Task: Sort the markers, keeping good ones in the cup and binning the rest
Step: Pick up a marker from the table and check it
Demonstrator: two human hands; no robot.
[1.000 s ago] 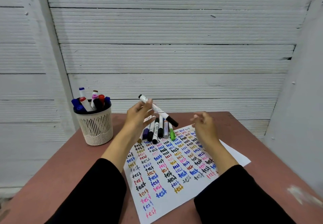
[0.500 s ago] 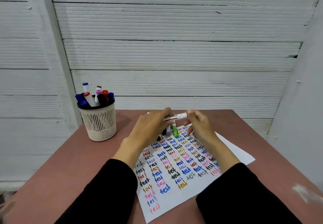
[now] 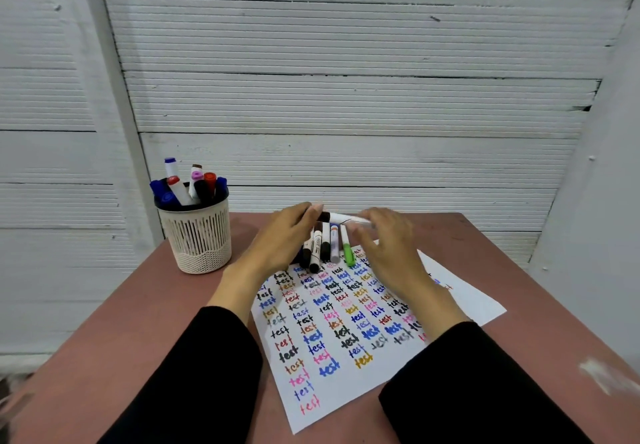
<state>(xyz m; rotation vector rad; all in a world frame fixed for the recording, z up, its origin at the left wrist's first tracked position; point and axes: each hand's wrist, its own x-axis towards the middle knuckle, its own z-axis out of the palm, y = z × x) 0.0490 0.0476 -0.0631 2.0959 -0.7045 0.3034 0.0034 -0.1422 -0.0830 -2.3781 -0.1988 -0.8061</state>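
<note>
Test sheet (image 3: 346, 357) lies nearest, covered in coloured "test" scrawls. Above its far edge a white marker (image 3: 341, 217) is held level between both hands — left hand (image 3: 280, 239) pinched on the dark cap end, right hand (image 3: 384, 246) curled round the barrel, blurred. Cap is best pulled straight off, barrel kept steady. Loose markers (image 3: 325, 246) lie just below and could be knocked. Cup (image 3: 197, 235) stands far left, holding markers; no bin is seen.

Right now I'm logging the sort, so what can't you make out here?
- Held marker, head view: motion-blurred; cap on or off unclear.
- Right hand: blurred, its grip uncertain.
- Left hand hides part of the marker row.
- Bin: none in frame.
- Cup: marker barrels hidden inside.
</note>
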